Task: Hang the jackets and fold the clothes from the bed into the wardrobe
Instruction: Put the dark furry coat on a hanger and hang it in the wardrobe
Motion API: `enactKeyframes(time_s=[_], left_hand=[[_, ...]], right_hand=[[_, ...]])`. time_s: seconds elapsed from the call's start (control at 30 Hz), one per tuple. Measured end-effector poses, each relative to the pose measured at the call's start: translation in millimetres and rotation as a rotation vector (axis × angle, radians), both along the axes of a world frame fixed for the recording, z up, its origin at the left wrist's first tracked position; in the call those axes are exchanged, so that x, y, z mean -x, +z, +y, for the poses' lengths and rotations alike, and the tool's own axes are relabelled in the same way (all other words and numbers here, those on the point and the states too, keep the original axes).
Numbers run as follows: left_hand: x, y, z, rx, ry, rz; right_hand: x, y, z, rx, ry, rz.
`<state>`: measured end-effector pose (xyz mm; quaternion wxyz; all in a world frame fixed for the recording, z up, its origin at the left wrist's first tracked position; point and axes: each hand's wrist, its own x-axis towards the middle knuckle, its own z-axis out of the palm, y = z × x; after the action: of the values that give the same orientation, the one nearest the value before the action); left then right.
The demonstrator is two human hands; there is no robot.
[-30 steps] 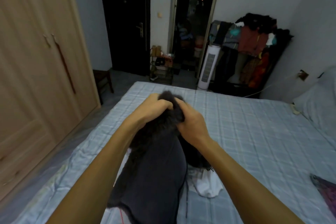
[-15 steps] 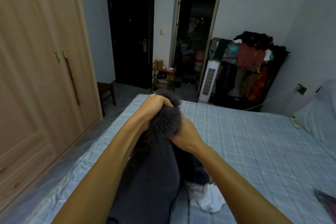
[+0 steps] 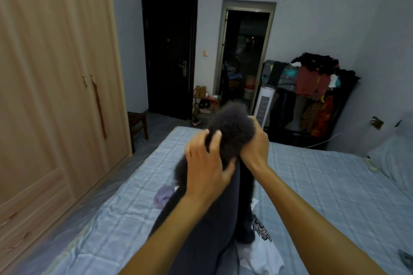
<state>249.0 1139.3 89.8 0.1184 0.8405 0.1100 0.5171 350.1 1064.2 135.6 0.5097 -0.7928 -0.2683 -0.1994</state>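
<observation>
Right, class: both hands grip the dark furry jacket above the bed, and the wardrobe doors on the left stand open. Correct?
No: the head view shows the wardrobe doors shut. The left hand and right hand do grip the jacket above the bed.

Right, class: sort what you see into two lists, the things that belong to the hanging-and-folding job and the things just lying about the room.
Job in hand:
jacket, gripped by left hand and right hand
white garment
lilac garment
bed
wardrobe

Lying about:
rack
stool
fan
pillow
</observation>
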Motion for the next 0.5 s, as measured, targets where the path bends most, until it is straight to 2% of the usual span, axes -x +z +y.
enactKeyframes(time_s=[0.07,0.13,0.23,0.37,0.5], left_hand=[[-8.2,-21.7,-15.1,-0.117,0.101,0.097],[-18.1,-26.4,-18.5,-0.055,0.165,0.163],[-30.0,-3.5,-9.3,0.064,0.203,0.131],[-43.8,40.5,-9.1,0.116,0.11,0.111],[-48.2,92.5,-23.5,0.209,-0.159,0.091]], right_hand=[[1.8,13.6,-8.5,-0.005,-0.056,-0.048],[3.6,24.4,-15.4,-0.032,-0.101,-0.089],[-1.0,40.9,-30.7,-0.121,-0.17,-0.164],[-4.7,76.1,-57.0,-0.185,-0.257,-0.256],[0.8,113.0,-88.1,-0.251,-0.349,-0.374]])
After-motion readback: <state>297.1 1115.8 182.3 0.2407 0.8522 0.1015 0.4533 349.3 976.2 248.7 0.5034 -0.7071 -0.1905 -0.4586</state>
